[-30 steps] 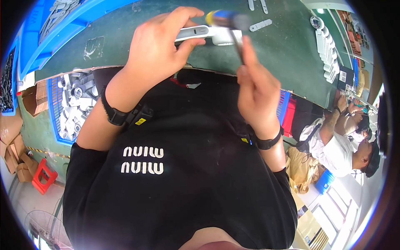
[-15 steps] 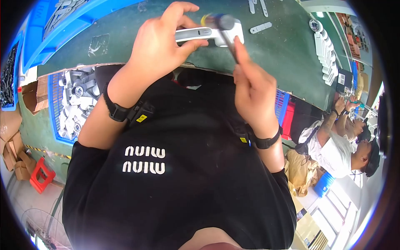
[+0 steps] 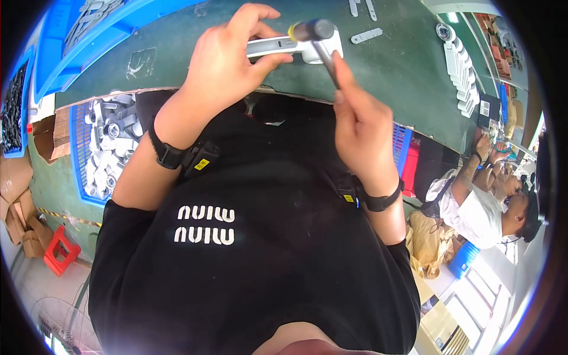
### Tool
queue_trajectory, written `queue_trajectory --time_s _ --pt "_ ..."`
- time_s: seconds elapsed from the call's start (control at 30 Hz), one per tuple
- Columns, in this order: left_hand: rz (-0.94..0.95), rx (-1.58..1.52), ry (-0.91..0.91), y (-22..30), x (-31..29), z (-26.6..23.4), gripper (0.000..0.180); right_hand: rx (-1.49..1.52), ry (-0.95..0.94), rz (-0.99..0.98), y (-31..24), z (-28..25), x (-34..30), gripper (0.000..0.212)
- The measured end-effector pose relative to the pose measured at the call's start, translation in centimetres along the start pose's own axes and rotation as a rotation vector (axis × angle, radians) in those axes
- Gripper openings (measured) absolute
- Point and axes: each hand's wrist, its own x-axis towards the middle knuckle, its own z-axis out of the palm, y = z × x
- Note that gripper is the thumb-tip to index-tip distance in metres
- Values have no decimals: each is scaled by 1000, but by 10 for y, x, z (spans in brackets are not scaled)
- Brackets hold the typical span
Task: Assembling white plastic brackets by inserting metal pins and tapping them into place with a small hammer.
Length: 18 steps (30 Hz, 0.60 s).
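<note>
My left hand [image 3: 222,62] is closed by thumb and fingers on a white plastic housing [image 3: 273,46] with a long grey strip along its handle, lying over the green table. In my right hand [image 3: 364,121] is a small hammer [image 3: 315,29], gripped by its dark handle. Its round head, grey at one end and yellow at the other, is over the housing and partly covers its wide end. I cannot tell whether the head touches it. Beyond them, loose grey strips [image 3: 367,36] lie on the table [image 3: 396,77].
A blue bin [image 3: 148,13] holding grey strips stands at the far left. Below the table edge at left, a blue basket [image 3: 77,157] is full of white housings. Similar housings [image 3: 461,71] line the table's right side. A co-worker [image 3: 479,207] is at the right; a red stool [image 3: 60,251] stands lower left.
The hammer's head has shifted very slightly and shows less blur. My left hand keeps its hold on the housing, and the whole view has moved a little.
</note>
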Motion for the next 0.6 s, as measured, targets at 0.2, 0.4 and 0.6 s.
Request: queue_trajectory --time_s 0.2,0.4,0.6 --pt "14 -14 22 0 -2 1 60 -124 48 -169 12 1 0 50" --pt "28 14 34 1 -2 2 60 109 338 -116 13 7 -16 51" --pt "52 20 53 -1 -2 5 61 65 171 -97 10 5 -12 48"
